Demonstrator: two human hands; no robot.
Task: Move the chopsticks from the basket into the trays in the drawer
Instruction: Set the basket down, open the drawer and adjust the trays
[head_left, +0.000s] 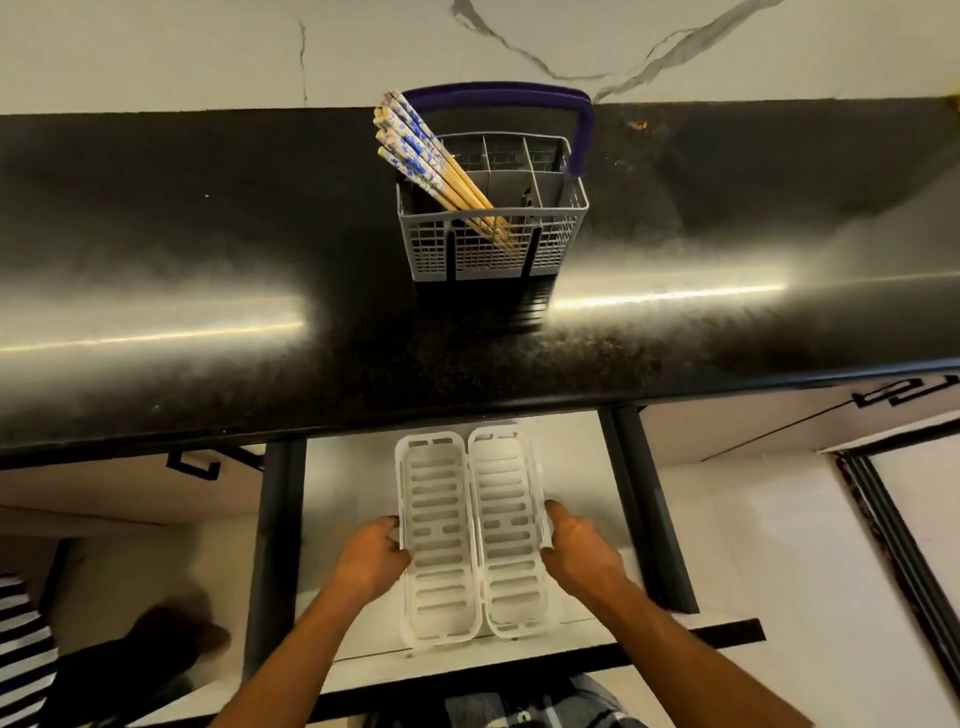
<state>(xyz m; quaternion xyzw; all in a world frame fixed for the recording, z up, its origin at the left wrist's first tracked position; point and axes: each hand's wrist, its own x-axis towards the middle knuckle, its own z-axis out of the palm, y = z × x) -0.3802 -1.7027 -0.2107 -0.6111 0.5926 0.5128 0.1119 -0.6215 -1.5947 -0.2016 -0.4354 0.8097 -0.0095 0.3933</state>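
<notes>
Fingers of the left hand (375, 552) and right hand (574, 545) are curled on the trays' (470, 535) outer edges; trays get squared up first, basket (493, 228) is waiting at 12 o'clock.

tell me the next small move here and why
Probably let go of the two white slotted plastic trays and reach up to the blue-patterned wooden chopsticks. The left hand and right hand grip the trays' outer edges in the open drawer; both trays are empty, and all chopsticks stand in the grey plastic basket.

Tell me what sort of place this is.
Most likely a home kitchen: a dark stone counter carrying a cutlery basket of chopsticks, above an open drawer with slotted trays.
</notes>
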